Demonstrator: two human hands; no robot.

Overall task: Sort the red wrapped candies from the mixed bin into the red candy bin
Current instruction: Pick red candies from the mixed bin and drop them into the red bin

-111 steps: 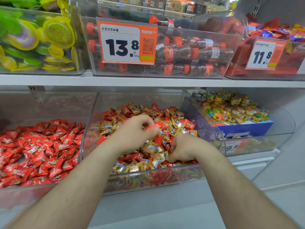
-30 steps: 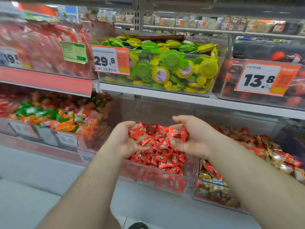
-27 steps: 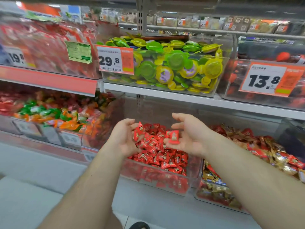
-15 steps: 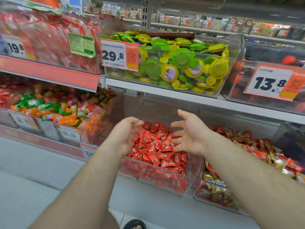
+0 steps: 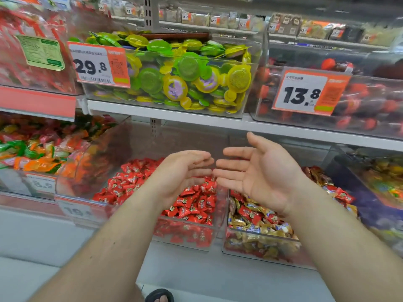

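Red wrapped candies (image 5: 250,214) awaiting sorting lie in the mixed bin (image 5: 261,247), below and to the right of the right hand (image 5: 259,175). Both hands hold nothing, fingers (image 5: 229,165) straight and relaxed; the left hand (image 5: 181,171) hovers over the red candy bin (image 5: 185,238). The right hand is judged nearer the next pick.

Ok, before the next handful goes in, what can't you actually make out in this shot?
- Head view: part of the red candy bin pile lies behind the left hand and its forearm.
- The mixed bin is partly covered by the right hand and forearm, so the red candies left can't be counted.
- The low price label is blurred.
- The top-shelf tags are too small.
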